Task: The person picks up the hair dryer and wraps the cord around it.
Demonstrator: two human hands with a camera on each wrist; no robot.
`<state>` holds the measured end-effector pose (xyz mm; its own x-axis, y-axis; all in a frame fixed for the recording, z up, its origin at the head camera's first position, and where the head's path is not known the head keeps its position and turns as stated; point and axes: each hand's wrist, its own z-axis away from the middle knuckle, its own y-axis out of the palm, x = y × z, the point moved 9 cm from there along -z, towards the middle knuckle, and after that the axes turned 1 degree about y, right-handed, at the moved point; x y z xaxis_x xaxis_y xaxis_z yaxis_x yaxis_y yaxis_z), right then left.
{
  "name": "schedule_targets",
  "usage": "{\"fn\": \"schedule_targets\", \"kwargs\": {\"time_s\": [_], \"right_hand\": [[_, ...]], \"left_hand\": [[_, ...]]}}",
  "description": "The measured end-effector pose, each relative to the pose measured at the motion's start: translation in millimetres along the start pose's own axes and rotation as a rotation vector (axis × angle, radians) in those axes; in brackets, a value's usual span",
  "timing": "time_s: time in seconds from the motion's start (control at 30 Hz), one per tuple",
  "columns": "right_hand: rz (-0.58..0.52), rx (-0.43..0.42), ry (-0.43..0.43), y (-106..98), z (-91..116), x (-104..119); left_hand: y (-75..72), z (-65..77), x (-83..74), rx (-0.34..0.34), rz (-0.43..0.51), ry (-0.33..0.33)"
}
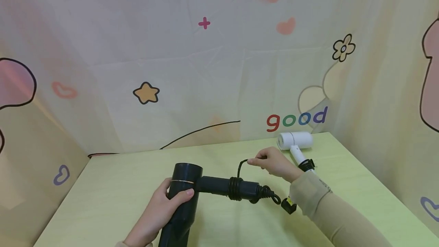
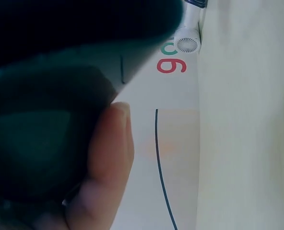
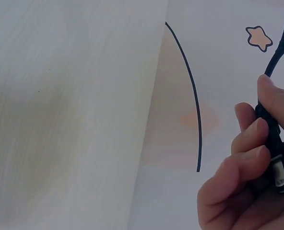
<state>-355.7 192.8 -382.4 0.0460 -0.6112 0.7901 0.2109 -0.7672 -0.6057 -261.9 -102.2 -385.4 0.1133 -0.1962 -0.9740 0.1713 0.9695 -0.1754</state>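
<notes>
A black hair dryer [image 1: 180, 216] is held above the table, its handle [image 1: 214, 186] pointing right. My left hand [image 1: 154, 212] grips its barrel, thumb across the front. Several turns of black cord [image 1: 235, 189] wrap around the handle, and a looped end sticks out past its tip. From the wraps, a short length of cord rises to my right hand [image 1: 276, 163], which holds it between thumb and fingers. In the right wrist view, a black plug [image 3: 275, 139] with a pale prong lies within the curled fingers. The dark dryer body [image 2: 36, 153] fills much of the left wrist view.
A white hair dryer [image 1: 302, 140] lies at the back right of the table [image 1: 113, 193], black cord bundled around its handle. A small black block with a yellow mark [image 1: 289, 206] shows below my right sleeve. A printed curtain [image 1: 192, 87] stands behind the table.
</notes>
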Motion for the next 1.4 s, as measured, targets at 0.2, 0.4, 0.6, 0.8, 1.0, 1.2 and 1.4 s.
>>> {"fn": "schedule_targets", "kwargs": {"time_s": [0.2,0.4,0.6,0.8,1.0,1.2,1.4], "right_hand": [[0.049,-0.020,-0.060,-5.7,2.5,15.1],[0.079,-0.035,-0.089,-11.3,4.9,26.8],[0.086,-0.054,-0.120,-16.6,6.3,39.5],[0.105,-0.073,-0.166,-21.9,8.3,54.7],[0.126,-0.102,-0.187,-25.5,9.7,67.1],[0.174,-0.122,-0.242,-28.6,16.8,89.4],[0.173,-0.121,-0.285,-29.3,26.5,109.3]], "left_hand": [[7.8,1.4,4.3,0.053,-0.058,-0.004],[12.4,0.3,9.6,0.074,-0.111,-0.009],[14.8,-0.4,14.1,0.094,-0.137,-0.026],[14.1,0.1,14.2,0.091,-0.164,-0.025],[11.6,-0.1,14.2,0.068,-0.187,-0.013],[8.3,0.1,15.7,0.033,-0.215,-0.016],[3.0,-1.1,20.4,-0.016,-0.258,-0.033]]}}
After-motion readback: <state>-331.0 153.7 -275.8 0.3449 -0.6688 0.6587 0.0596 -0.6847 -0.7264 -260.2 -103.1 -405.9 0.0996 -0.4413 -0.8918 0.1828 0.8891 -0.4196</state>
